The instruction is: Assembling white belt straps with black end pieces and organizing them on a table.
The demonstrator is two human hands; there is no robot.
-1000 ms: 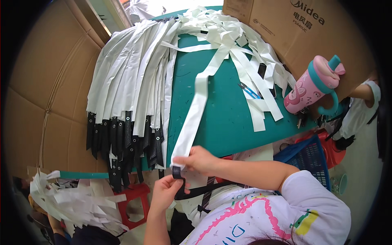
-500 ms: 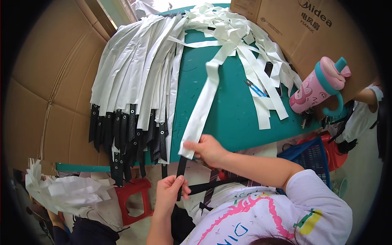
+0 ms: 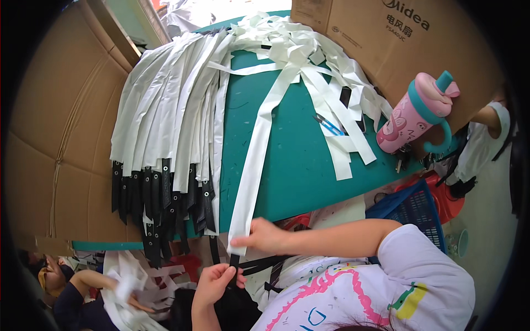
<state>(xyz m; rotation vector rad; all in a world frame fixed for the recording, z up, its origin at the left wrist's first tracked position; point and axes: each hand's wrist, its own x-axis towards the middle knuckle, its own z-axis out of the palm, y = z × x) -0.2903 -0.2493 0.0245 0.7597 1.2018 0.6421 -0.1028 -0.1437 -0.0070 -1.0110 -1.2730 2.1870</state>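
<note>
A smooth, flat white strip, lightly creased, runs from the rumpled pile across the green tabletop and over its near edge. The right hand has its grip clamped on the strip's lower end; the left hand has its grip pinched on the narrow black strap just below. Compared with half a second ago, less strap shows between the hands.

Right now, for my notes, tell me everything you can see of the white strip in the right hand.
The strip is long, flat, narrow, like thin fabric. It slants from the white pile across the green table, bent partway. The right hand grips its near end, where a black strap emerges, held by the left hand.
</note>
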